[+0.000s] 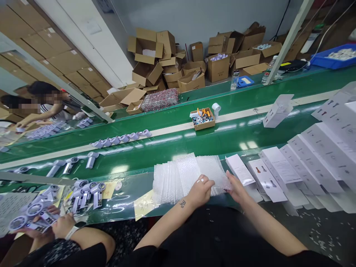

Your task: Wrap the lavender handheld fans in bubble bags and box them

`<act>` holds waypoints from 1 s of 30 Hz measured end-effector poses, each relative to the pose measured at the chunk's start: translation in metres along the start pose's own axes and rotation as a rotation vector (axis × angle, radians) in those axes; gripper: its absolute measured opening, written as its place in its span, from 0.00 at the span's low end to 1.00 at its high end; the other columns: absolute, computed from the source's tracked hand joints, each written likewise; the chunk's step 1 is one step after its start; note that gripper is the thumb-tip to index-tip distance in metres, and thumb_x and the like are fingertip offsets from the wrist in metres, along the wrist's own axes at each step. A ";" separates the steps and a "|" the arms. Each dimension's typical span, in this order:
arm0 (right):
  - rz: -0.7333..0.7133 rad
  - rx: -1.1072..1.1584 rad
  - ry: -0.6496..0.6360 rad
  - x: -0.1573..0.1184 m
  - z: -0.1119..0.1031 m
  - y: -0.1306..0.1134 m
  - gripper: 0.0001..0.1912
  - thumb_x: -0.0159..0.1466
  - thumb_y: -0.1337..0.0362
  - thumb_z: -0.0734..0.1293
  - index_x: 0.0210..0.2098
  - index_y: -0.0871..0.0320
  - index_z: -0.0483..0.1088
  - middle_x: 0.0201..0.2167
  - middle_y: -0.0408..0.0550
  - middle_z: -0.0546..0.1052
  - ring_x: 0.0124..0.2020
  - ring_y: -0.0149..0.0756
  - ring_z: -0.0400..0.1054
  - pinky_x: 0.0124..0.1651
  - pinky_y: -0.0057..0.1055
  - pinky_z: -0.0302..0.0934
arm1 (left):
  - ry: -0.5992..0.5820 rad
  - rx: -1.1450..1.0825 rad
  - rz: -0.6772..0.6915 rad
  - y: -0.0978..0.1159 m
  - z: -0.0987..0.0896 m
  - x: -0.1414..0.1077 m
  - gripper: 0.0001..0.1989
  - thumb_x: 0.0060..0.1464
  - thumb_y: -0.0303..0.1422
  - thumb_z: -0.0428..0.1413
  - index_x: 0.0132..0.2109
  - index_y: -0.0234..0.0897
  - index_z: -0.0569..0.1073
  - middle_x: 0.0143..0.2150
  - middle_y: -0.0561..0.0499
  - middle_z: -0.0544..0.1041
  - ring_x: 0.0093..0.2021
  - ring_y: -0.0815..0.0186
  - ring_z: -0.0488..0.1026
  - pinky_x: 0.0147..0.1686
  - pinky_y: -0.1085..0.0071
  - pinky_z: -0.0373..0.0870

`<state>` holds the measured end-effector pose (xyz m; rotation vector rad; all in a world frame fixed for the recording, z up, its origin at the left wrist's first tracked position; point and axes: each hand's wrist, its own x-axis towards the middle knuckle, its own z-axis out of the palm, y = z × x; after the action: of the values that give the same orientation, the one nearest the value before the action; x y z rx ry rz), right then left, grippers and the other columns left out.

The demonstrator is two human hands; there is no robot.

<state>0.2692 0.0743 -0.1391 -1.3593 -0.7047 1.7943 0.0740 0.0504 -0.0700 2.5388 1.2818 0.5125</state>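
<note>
A row of overlapping bubble-wrap bags (167, 181) lies on the green bench in front of me. My left hand (201, 190) is closed, its curled fingers pinching the near edge of a bag at the right end of the row. My right hand (236, 187) grips the right side of that same bubble-wrap bag (215, 172), thumb on top and fingers partly hidden behind the plastic. Just right of my right hand lies a white printed box (239, 170). A yellow paper with handwriting (144, 204) sticks out under the row's left end.
Several white printed boxes (314, 167) stand in rows at right. A small carton of parts (204, 120) sits on the conveyor. Lilac handheld devices (91, 159) lie at left, where a co-worker's hands (62, 225) hold some. Open cartons (191, 79) pile up behind.
</note>
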 end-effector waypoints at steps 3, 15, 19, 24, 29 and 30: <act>0.098 0.155 -0.119 0.001 0.007 -0.023 0.16 0.53 0.57 0.68 0.38 0.58 0.69 0.32 0.52 0.78 0.36 0.46 0.73 0.37 0.39 0.67 | -0.002 -0.007 0.109 0.005 -0.007 -0.008 0.12 0.53 0.21 0.44 0.40 0.36 0.69 0.31 0.48 0.64 0.38 0.62 0.62 0.39 0.67 0.66; 0.003 0.373 -0.071 -0.011 0.047 -0.053 0.19 0.50 0.65 0.72 0.41 0.58 0.68 0.35 0.45 0.79 0.37 0.41 0.73 0.39 0.35 0.68 | 0.149 0.026 -0.147 0.012 -0.029 -0.015 0.09 0.57 0.26 0.46 0.32 0.36 0.70 0.30 0.47 0.68 0.33 0.63 0.65 0.36 0.65 0.64; -0.015 0.404 -0.087 -0.014 0.047 -0.062 0.19 0.52 0.62 0.72 0.42 0.57 0.68 0.35 0.45 0.78 0.37 0.40 0.73 0.39 0.34 0.68 | 0.217 -0.227 -0.240 0.015 -0.049 -0.020 0.06 0.55 0.27 0.50 0.29 0.36 0.67 0.27 0.50 0.69 0.31 0.66 0.65 0.33 0.69 0.62; -0.005 0.439 0.001 -0.006 0.044 -0.073 0.13 0.50 0.65 0.73 0.34 0.56 0.68 0.29 0.39 0.77 0.31 0.32 0.72 0.35 0.27 0.68 | 0.233 -0.286 -0.172 0.019 -0.064 -0.036 0.06 0.51 0.23 0.48 0.32 0.36 0.69 0.27 0.50 0.67 0.33 0.65 0.64 0.32 0.70 0.63; 0.012 0.392 0.017 0.001 0.044 -0.078 0.11 0.50 0.67 0.72 0.30 0.56 0.67 0.27 0.37 0.76 0.28 0.29 0.71 0.34 0.24 0.68 | 0.199 -0.268 -0.205 0.022 -0.067 -0.053 0.06 0.55 0.26 0.50 0.34 0.36 0.71 0.29 0.49 0.71 0.34 0.66 0.66 0.34 0.70 0.65; 0.016 0.383 0.023 0.001 0.046 -0.078 0.11 0.50 0.67 0.72 0.30 0.56 0.67 0.26 0.37 0.76 0.28 0.29 0.71 0.34 0.24 0.68 | 0.192 -0.278 -0.213 0.024 -0.069 -0.056 0.06 0.56 0.28 0.50 0.35 0.37 0.72 0.30 0.49 0.72 0.34 0.66 0.66 0.34 0.70 0.65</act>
<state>0.2441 0.1197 -0.0653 -1.1273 -0.3151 1.8098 0.0316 -0.0042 -0.0096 2.1401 1.4136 0.8387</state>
